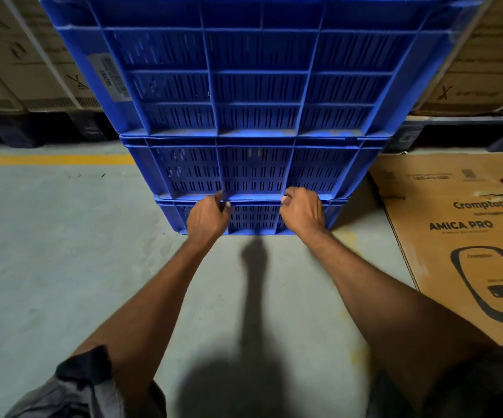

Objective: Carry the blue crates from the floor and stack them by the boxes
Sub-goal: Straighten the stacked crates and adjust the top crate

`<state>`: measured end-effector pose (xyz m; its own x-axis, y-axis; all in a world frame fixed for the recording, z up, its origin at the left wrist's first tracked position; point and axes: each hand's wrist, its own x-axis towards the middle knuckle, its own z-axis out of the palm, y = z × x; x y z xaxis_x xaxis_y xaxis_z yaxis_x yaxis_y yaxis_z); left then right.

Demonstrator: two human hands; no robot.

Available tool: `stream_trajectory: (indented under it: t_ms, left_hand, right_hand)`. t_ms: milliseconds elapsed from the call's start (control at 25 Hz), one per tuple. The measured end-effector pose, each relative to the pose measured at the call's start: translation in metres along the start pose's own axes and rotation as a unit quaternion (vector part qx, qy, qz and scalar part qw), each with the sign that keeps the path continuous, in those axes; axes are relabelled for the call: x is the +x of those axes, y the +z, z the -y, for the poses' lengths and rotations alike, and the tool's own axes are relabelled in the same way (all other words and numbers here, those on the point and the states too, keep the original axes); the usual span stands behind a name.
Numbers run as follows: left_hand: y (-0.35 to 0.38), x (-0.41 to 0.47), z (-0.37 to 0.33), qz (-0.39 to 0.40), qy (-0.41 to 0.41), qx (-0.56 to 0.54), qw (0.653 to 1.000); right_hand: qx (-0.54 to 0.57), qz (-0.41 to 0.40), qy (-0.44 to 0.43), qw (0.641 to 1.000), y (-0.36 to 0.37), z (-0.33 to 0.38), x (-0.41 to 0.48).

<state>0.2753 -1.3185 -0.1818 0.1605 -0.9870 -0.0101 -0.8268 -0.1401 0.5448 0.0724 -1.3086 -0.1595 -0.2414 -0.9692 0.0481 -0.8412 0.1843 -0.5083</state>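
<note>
Three blue slotted crates stand stacked on the concrete floor in front of me. The top crate [256, 70] fills the upper view, the middle crate [253, 170] sits under it, and only part of the bottom crate [253, 218] shows. My left hand [206, 217] curls its fingers over the rim of the bottom crate, just under the middle crate's base. My right hand [303, 211] grips the same seam a little to the right. Both arms reach straight forward and down.
Stacked cardboard boxes [24, 55] on pallets stand behind the crates at left and at right [479, 61]. A flattened Crompton carton [461, 236] lies on the floor at right. A yellow line [51, 159] runs across the floor at left.
</note>
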Motion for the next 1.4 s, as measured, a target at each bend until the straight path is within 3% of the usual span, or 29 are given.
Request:
stream_trajectory:
  t_ms: [120,200,240,280,360,440,520,680,760,840,920,1000,1080,1200,1400]
  left_hand:
    - [-0.002,-0.013,-0.009,-0.086,0.033,0.044,0.995]
    - [0.011,-0.023,-0.02,-0.045,0.009,-0.026,0.999]
    - [0.02,-0.021,-0.024,0.008,-0.056,-0.142,0.988]
    - [0.028,-0.018,-0.029,0.066,-0.142,-0.285,0.946]
    - [0.034,-0.014,-0.04,0.123,-0.27,-0.482,0.824]
    - [0.045,-0.008,-0.046,0.11,-0.292,-0.523,0.793]
    - [0.056,-0.005,-0.052,0.076,-0.296,-0.53,0.791]
    - [0.069,-0.002,-0.067,0.054,-0.299,-0.529,0.792]
    - [0.075,-0.002,-0.078,0.047,-0.274,-0.514,0.812]
    - [0.081,-0.01,-0.09,0.032,-0.209,-0.444,0.871]
    - [0.089,-0.022,-0.099,0.0,-0.104,-0.356,0.929]
    - [0.09,-0.031,-0.109,-0.039,-0.016,-0.259,0.965]
    - [0.083,-0.029,-0.113,-0.057,-0.002,-0.196,0.979]
    - [0.078,-0.02,-0.109,-0.066,0.014,-0.108,0.992]
    - [0.081,-0.015,-0.108,-0.103,0.078,-0.01,0.992]
  right_hand:
    - [0.029,-0.067,0.049,0.996,-0.001,-0.008,-0.004]
    - [0.154,-0.076,0.203,0.964,0.007,-0.016,0.005]
    - [0.239,-0.06,0.282,0.927,0.012,-0.021,0.012]
    - [0.321,-0.045,0.34,0.883,0.016,-0.025,0.017]
    - [0.428,-0.027,0.388,0.816,0.023,-0.03,0.025]
    - [0.437,-0.031,0.399,0.806,0.03,-0.034,0.029]
    - [0.433,-0.041,0.4,0.806,0.034,-0.036,0.031]
    - [0.445,-0.059,0.393,0.803,0.039,-0.039,0.038]
    - [0.407,-0.074,0.366,0.834,0.042,-0.042,0.035]
    - [0.307,-0.133,0.324,0.885,0.039,-0.052,0.031]
    - [0.264,-0.241,0.279,0.891,0.022,-0.067,0.027]
    - [0.244,-0.292,0.218,0.899,0.009,-0.084,0.027]
    - [0.216,-0.286,0.181,0.916,0.006,-0.088,0.026]
    - [0.208,-0.283,0.193,0.916,0.006,-0.088,0.03]
    - [0.147,-0.252,0.191,0.937,0.009,-0.092,0.036]
